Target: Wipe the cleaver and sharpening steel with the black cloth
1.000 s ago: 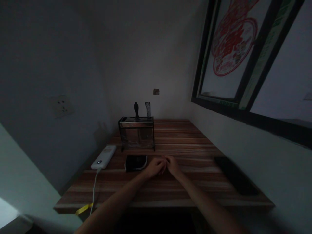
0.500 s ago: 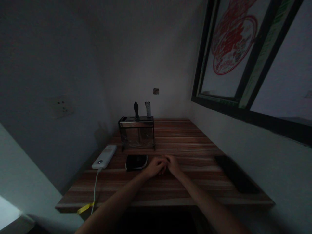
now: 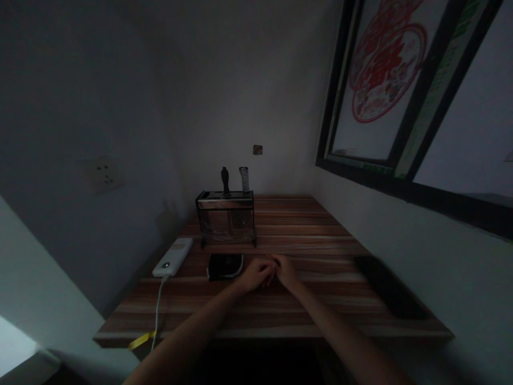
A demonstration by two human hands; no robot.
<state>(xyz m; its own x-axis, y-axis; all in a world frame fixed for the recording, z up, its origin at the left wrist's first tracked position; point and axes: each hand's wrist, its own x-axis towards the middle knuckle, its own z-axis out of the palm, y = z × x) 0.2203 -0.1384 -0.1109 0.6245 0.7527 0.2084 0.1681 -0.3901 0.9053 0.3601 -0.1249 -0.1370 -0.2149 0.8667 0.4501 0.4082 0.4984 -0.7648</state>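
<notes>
My left hand and my right hand rest together on the striped wooden table, touching at the fingers. The fingers of both are curled and closed. Whether anything lies between them is hidden in the dim light. Just left of my left hand is a small flat black item with a pale rim, apart from the fingers; its kind is unclear.
Behind the hands stands a clear-sided knife holder with two handles upright in its top. A white power bank with a white cable lies at left. A dark phone-like slab lies along the right edge, below a framed window.
The view has shifted very slightly. My hands stay together in the same place, and nothing on the table has visibly moved.
</notes>
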